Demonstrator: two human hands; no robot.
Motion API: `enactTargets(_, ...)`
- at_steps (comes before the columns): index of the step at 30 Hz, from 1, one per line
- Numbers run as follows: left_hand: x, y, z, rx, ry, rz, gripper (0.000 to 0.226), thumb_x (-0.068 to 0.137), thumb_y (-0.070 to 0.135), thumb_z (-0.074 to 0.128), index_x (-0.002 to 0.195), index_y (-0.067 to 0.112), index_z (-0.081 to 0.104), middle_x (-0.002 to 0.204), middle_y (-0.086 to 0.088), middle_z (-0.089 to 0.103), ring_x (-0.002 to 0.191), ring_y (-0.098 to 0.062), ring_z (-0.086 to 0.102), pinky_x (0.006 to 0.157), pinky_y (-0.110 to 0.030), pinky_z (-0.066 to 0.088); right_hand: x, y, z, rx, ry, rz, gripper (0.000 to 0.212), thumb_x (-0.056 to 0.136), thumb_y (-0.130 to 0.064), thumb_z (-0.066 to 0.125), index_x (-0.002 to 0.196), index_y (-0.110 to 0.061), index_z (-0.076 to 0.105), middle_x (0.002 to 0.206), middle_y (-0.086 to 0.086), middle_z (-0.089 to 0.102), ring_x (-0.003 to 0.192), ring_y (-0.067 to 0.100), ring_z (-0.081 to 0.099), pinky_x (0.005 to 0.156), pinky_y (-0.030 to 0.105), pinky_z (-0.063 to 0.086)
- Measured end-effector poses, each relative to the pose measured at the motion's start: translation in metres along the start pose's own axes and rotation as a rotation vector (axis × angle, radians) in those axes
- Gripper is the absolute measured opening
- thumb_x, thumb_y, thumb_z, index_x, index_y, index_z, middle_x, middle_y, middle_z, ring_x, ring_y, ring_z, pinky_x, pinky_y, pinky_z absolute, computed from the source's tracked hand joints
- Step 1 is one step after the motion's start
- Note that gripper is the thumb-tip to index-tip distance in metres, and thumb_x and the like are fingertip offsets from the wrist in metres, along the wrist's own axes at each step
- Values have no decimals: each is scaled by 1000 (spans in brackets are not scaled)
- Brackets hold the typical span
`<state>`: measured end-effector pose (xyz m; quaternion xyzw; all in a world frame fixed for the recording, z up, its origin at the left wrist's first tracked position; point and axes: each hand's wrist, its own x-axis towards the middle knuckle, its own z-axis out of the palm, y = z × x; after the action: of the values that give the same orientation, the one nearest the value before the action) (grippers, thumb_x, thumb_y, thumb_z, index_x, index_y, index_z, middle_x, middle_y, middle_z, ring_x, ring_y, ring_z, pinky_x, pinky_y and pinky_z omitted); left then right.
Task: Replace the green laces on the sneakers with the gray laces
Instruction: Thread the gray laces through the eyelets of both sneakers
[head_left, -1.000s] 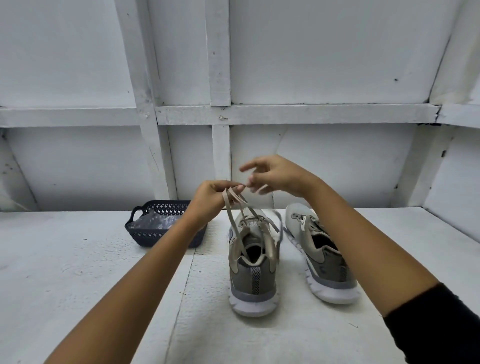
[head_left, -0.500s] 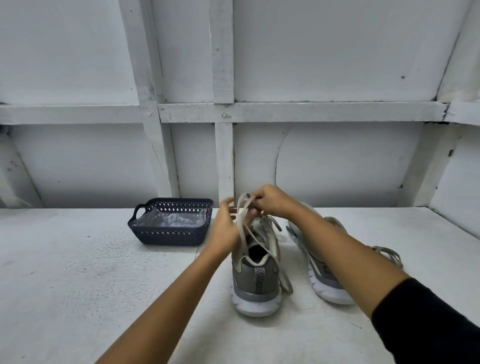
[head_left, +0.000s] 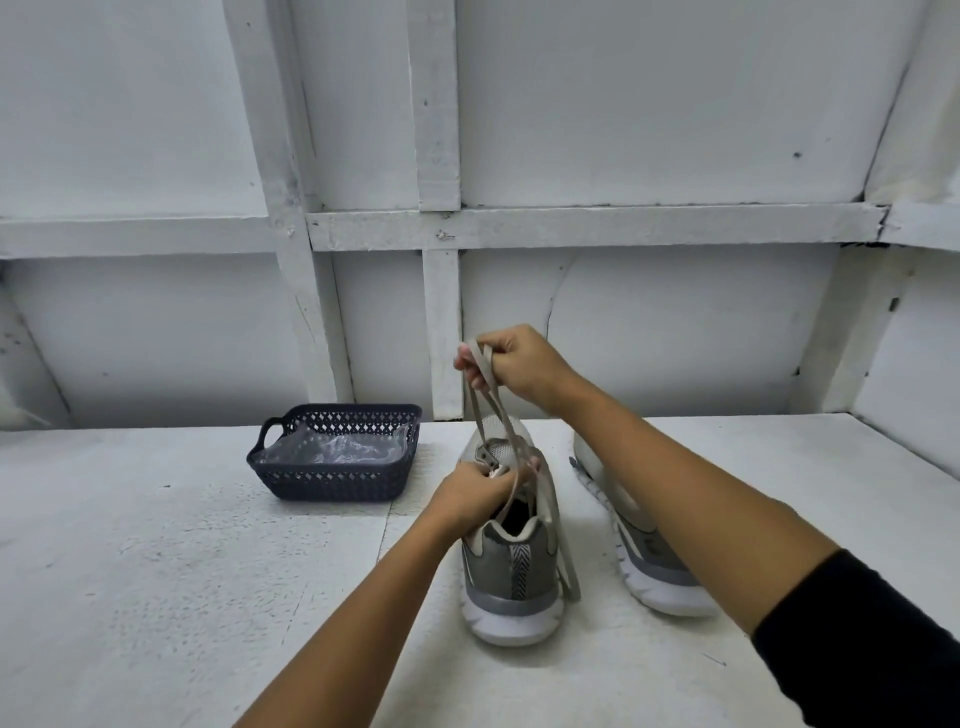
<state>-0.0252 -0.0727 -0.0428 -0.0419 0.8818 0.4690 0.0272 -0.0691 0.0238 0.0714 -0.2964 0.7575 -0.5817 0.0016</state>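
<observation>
Right hand (head_left: 519, 371): gripping lace (head_left: 487, 410), lifting it higher than a moment ago. Left hand (head_left: 475, 493): pinching lace at sneaker (head_left: 511, 566) eyelets, having dropped there. Lace is probably feeding through.

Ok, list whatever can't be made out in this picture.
Head view only:
- The sneaker on the right: the right forearm crosses it, hiding its tongue and any lace.
- The near sneaker's eyelets: the left hand covers them, so how far the lace is threaded is unclear.
- The basket: crinkled plastic hides anything beneath.
- The right hand: curled fingers hide how it grips the lace.
</observation>
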Motion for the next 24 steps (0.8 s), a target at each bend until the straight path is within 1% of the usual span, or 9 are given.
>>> enactTargets(5,3,2,-2,46,-14,-6,91,57,82,47,91,2,69,86,-12,68,76,-21,61,77,-36,50,-5,5,7,96,7,24,17,95,-3,51,86,1,66,53,-8,61,47,-1,53,54,12,48)
enactTargets(8,2,1,-5,63,-57,2,77,67,80,43,83,9,68,86,-11,68,77,-20,61,81,-35,49,-7,3,5,48,7,39,18,95,-5,52,88,1,67,50,-12,61,47,-1,53,53,12,47)
enactTargets(10,1,2,-14,53,-117,4,65,86,70,39,93,12,68,97,-8,67,88,-19,62,90,-33,47,-12,4,0,17,13,58,19,95,-8,53,88,0,68,50,-12,60,47,-2,53,51,12,46)
enactTargets(13,3,2,-42,5,-214,-14,55,98,50,33,117,8,63,122,-8,61,114,-21,55,103,-35,40,-23,9,-7,-40,9,81,20,95,-12,54,86,-3,68,59,-5,60,47,-1,53,51,14,44)
enactTargets(15,7,4,-61,-21,-188,7,36,100,32,37,115,10,61,121,-7,62,111,-22,57,98,-37,45,-33,17,-11,-112,-9,81,19,95,-14,55,83,-8,69,65,1,62,52,0,55,53,15,45)
enactTargets(17,16,11,-76,15,-82,47,27,100,22,39,111,10,61,112,-6,64,99,-21,60,82,-32,49,-45,26,-12,-207,-36,85,19,93,-15,57,81,-14,71,71,2,67,63,5,60,64,22,51)
enactTargets(20,34,27,-83,114,47,161,24,97,15,45,109,5,63,107,-11,66,91,-20,59,64,-25,43,-66,36,-3,-410,-63,32,18,91,-12,58,85,-15,75,76,-10,67,72,-2,60,73,17,48)
enactTargets(21,40,32,-82,165,65,207,24,96,13,47,110,4,64,107,-13,67,90,-19,59,64,-24,43,-73,39,3,-457,-55,-12,18,90,-11,57,87,-13,75,77,-11,67,73,-1,60,72,17,46)
enactTargets(24,59,45,-69,359,26,305,26,93,11,51,112,7,68,113,-9,68,94,-15,59,78,-20,42,-89,49,17,-539,-51,-99,25,88,-26,53,91,-13,74,87,0,72,83,14,63,76,32,48)
